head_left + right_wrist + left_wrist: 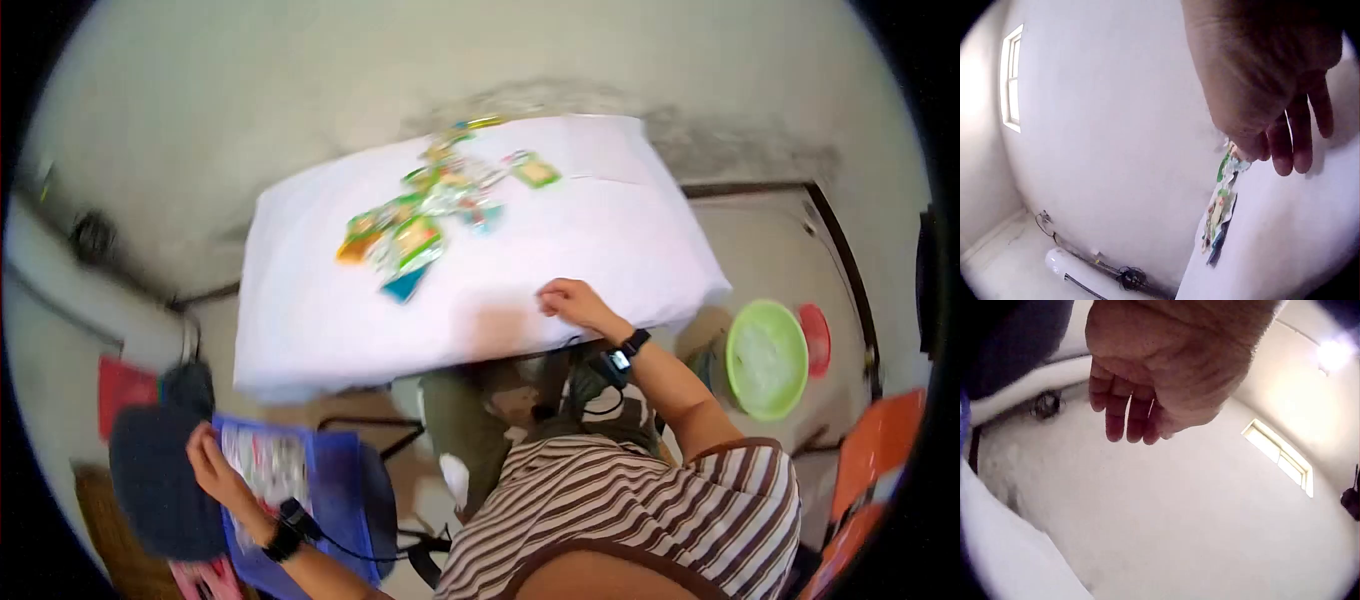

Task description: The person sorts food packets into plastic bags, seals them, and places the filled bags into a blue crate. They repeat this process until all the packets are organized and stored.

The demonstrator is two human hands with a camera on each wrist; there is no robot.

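My left hand (215, 470) hangs over the left rim of a blue basket (340, 485), with nothing between its fingers. Packaged goods (270, 462) lie in the basket. In the left wrist view the fingers of this hand (1166, 356) are loosely bent and slightly apart. Near the table's front edge my right hand (575, 302) is over the white cloth (600, 240), fingers hanging loosely and holding nothing; the right wrist view shows the same hand (1266, 81). Several green, silver and orange packets (415, 240) lie in a loose heap left of the table's middle. One green packet (535, 170) lies apart at the back.
A dark round seat (165, 485) stands left of the basket. On the floor to the right are a green basin (767, 360) and a red one (817, 340) beside it. An orange chair (880, 450) is at the far right. A wall (350, 100) stands behind the table.
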